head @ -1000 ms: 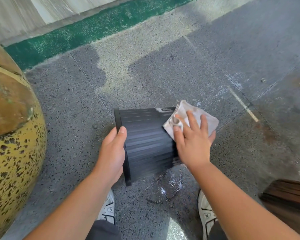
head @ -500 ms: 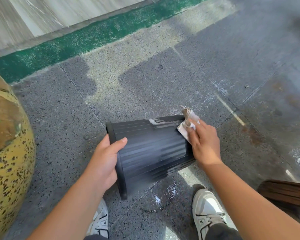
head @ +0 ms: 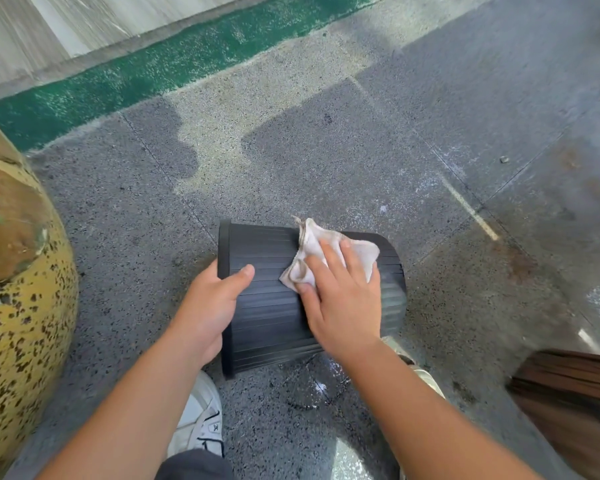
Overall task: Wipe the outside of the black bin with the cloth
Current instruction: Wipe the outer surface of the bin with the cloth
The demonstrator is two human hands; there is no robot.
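Observation:
The black ribbed bin (head: 267, 306) is held on its side above the grey floor, with its rim to the left and its base to the right. My left hand (head: 210, 306) grips the rim, thumb over the outside wall. A crumpled off-white cloth (head: 312, 252) lies on the top of the bin's wall. My right hand (head: 343, 299) presses flat on the cloth, fingers spread, and covers its lower half.
A large yellow speckled pot (head: 18, 306) stands close at the left. A dark brown wooden object (head: 568, 393) is at the lower right. My white shoes (head: 201, 417) are under the bin, beside a wet patch (head: 312, 382). A green painted strip (head: 136, 74) runs along the far wall.
My right hand has slid the cloth from the bin's base end back toward the middle of its wall and opened flat on it. The bin has turned slightly in my left hand.

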